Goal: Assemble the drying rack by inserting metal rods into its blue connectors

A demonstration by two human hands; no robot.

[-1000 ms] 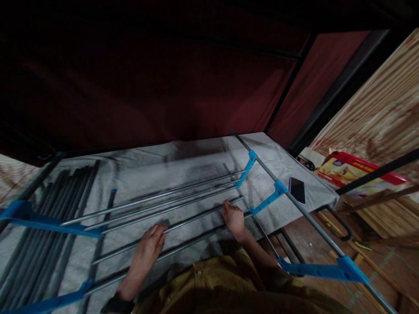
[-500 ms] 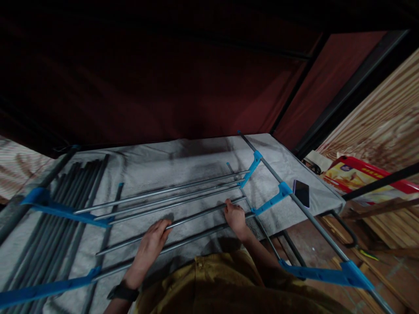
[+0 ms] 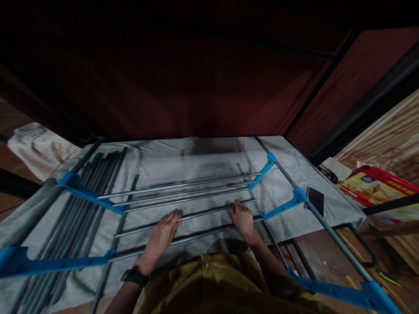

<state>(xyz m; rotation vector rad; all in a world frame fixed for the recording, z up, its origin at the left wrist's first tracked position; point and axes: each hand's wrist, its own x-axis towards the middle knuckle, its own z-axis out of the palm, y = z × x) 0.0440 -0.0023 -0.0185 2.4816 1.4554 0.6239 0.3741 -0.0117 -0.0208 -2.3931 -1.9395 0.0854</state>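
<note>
A loose grey metal tube (image 3: 206, 212) lies slantwise in front of me, and both my hands are closed around it. My left hand (image 3: 164, 231), with a dark watch on the wrist, grips it left of its middle. Close to its right end, my right hand (image 3: 242, 218) holds it with fingers wrapped over. Around my hands stands a rack frame of grey tubes and blue plastic brackets. Several crossbars (image 3: 183, 185) span it beyond the held tube. A lower bar (image 3: 203, 234) runs nearer me, joined to a blue bracket (image 3: 283, 205) on the right.
Several grey tubes (image 3: 85, 192) lie in a bundle on the left of the cloth-covered table (image 3: 196, 157). A phone (image 3: 315, 201) rests at the table's right side. Beyond that edge is a red and yellow box (image 3: 376, 185). A dark red panel (image 3: 196, 100) rises behind the table.
My view has shifted, so the rack and table appear farther right. Both hands keep their hold on the tube, which has hardly moved relative to the rack.
</note>
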